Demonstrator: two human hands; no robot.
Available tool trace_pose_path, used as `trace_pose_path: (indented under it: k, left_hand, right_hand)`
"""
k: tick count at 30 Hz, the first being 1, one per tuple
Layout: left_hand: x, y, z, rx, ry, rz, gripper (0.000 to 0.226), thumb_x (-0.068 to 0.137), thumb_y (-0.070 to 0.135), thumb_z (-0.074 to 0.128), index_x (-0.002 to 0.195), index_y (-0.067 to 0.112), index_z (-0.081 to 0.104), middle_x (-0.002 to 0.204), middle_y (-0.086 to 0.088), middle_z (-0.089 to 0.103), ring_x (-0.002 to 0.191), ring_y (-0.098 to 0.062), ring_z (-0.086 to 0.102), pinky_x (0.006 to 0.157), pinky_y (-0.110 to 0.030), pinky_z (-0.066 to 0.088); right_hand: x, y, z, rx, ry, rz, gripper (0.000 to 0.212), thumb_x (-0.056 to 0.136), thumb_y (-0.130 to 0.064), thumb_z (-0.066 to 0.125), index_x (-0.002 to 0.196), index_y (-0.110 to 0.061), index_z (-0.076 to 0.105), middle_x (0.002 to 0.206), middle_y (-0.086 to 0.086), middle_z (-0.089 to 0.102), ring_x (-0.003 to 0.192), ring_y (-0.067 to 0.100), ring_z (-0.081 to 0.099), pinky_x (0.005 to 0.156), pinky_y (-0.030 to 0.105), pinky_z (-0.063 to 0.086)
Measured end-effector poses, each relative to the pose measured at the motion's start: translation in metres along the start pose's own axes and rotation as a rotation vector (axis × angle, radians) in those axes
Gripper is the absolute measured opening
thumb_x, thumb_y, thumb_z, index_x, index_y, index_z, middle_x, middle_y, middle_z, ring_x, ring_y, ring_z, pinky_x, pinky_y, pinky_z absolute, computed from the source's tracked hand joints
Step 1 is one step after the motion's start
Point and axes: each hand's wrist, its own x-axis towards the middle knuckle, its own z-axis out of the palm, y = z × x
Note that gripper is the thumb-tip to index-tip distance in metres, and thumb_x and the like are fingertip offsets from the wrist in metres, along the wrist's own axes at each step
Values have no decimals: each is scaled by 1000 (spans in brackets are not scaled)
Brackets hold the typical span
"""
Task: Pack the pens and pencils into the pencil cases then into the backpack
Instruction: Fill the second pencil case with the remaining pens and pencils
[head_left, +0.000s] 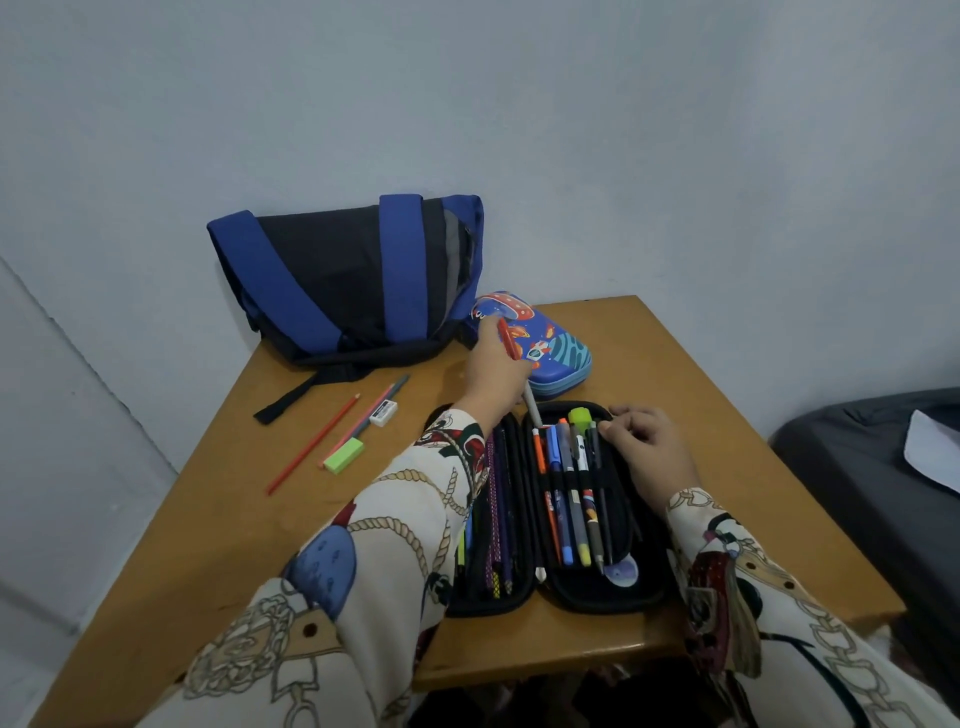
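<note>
Directly below the left hand (493, 371), nearer the person, the open black pencil case (553, 514) lies flat on the table, both halves filled with pens and pencils held in rows; its right half reaches under the right hand (647, 449). Just beyond the left hand and touching distance from its knuckles sits the closed blue pencil case (550, 343) with a space print. Further out and to the left of that hand, the blue and black backpack (348, 275) lies on its side at the table's far edge against the wall. To the left of the left hand, well apart from it, lie a red pencil (314, 444), a grey pencil (384, 400), a white eraser (384, 413) and a green eraser (344, 455), loose on the top. The surface is a brown wooden table (701, 395) set into a corner of pale blue-grey walls; a dark bed or couch (872, 478) stands to the right of the right hand. The left hand's fingers are curled around a pen with a red cap (506, 338) and a white barrel, its lower end pointing down at the open case. The right hand's fingers are bent, its fingertips (608, 427) resting on the tops of the pens at the case's far right edge; whether it pinches one I cannot tell.
</note>
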Motion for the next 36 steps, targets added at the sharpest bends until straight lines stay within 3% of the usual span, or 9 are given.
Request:
trace_pose_path:
  k: [4,8,11,14,18,23,27,31,36]
  left_hand:
    - [2,-4,4,229,-48,61,68,88,3,62,143,26,29,117,-2,50,101,-19,58,67,-24,53]
    - [6,-7,8,479,-106,58,42,95,14,52,136,15,46,127,-9,54,106,-27,58,82,-35,52]
    - [2,-10,8,514,-130,70,51,98,20,46,147,22,35,128,-14,53,108,-30,56,91,-43,52]
    - [1,-13,-13,564,55,122,53,98,38,47,148,29,29,128,-13,51,115,-31,51,96,-46,47]
    - [-3,-33,-80,785,412,-15,40,98,23,45,136,11,46,135,-19,49,122,-37,43,96,-46,39]
    - [-14,-69,-138,956,464,-250,34,96,17,50,129,10,55,133,-18,49,122,-37,40,97,-45,38]
    - [-20,-75,-138,915,494,-236,35,95,15,51,129,9,55,131,-18,50,119,-37,41,96,-44,39]
    - [-17,-61,-109,803,480,-1,40,94,10,49,134,13,54,131,-14,53,119,-34,43,97,-44,39]
    - [-11,-26,-50,406,239,166,24,97,17,50,117,13,62,111,-8,64,101,-24,60,87,-36,48]
  right_hand:
    - [0,-1,0,-24,0,-7,30,84,-31,68,55,-34,64,100,-27,57,100,11,57,103,49,38]
    - [-1,-2,0,-31,-9,-16,27,85,-32,67,60,-41,66,101,-28,56,102,11,58,104,51,36]
    - [-1,-2,0,-25,-10,-18,28,86,-31,67,60,-42,65,100,-27,57,100,11,58,103,51,37]
    - [-1,-2,0,-25,-14,-20,28,86,-31,67,61,-43,65,100,-26,56,101,12,58,104,52,36]
    - [-1,-1,-1,-34,-12,-10,29,85,-32,67,57,-37,65,100,-26,57,100,14,58,104,52,36]
    - [-1,-3,-1,-47,-17,-15,29,86,-32,66,60,-44,64,101,-25,56,101,14,57,102,52,37]
    - [-1,-2,0,-44,-10,-15,28,86,-32,66,60,-43,64,100,-25,57,100,13,57,102,52,38]
    - [-1,-2,0,-43,-12,-9,25,85,-33,67,61,-40,65,99,-25,57,98,12,58,101,50,40]
    - [-1,-2,0,-36,2,-23,27,85,-30,68,61,-42,65,98,-24,57,99,14,58,103,51,38]
